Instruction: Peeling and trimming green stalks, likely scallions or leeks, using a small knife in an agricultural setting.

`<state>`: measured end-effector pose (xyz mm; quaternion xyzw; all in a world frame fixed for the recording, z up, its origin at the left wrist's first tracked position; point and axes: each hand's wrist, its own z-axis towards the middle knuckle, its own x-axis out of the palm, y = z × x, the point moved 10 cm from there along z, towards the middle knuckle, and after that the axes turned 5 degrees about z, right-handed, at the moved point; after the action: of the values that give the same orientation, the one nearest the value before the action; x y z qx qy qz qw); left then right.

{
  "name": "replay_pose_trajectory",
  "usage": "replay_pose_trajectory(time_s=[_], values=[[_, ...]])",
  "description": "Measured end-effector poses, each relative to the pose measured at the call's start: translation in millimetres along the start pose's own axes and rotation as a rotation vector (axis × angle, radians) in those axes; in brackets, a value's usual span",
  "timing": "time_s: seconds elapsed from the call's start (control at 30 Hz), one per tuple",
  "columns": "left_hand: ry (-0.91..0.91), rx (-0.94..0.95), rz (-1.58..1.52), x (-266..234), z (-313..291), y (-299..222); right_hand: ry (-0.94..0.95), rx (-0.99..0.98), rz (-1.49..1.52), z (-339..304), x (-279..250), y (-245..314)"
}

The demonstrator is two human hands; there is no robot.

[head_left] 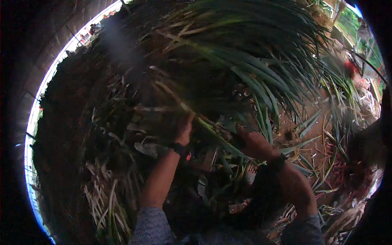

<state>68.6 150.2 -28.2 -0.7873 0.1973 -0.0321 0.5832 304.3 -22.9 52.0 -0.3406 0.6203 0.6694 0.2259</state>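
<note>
A long green onion [214, 131] lies slantwise before me, its pale root end up to the left and its green leaves down to the right. My left hand [185, 128] is closed around its stalk. A thin strand parts from the stalk and runs to my right hand [257, 145], whose fingers are curled in and closed on it; the fingertips are in deep shadow. Beyond my hands lies a big heap of green onions [261, 61], leaves toward the right.
More pale onion stalks [106, 200] lie at lower left. Stripped leaves [310, 122] litter the brown ground on the right, near some red strands [332, 159]. A bare foot [250, 173] shows below my right hand. Much of the left is dark.
</note>
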Motion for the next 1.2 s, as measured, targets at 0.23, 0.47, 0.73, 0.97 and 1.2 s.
replay_pose_trajectory(time_s=[0.23,0.47,0.73,0.97,1.2], values=[[-0.041,-0.067,-0.403,-22.4,-12.1,51.5,0.116,0.021,-0.155,-18.2,7.3,18.7],[-0.061,0.077,-0.553,-6.0,-9.3,41.9,0.042,0.047,-0.062,-22.9,-8.5,20.9],[-0.363,0.01,-0.494,-29.1,59.7,87.9,0.095,0.091,0.073,-18.5,2.1,-6.8],[-0.279,0.094,-0.525,-35.3,90.8,87.6,0.073,0.013,0.013,-4.5,-5.5,20.8],[-0.077,0.512,0.035,-36.0,56.3,63.5,0.0,-0.048,0.04,3.7,-25.9,51.7]])
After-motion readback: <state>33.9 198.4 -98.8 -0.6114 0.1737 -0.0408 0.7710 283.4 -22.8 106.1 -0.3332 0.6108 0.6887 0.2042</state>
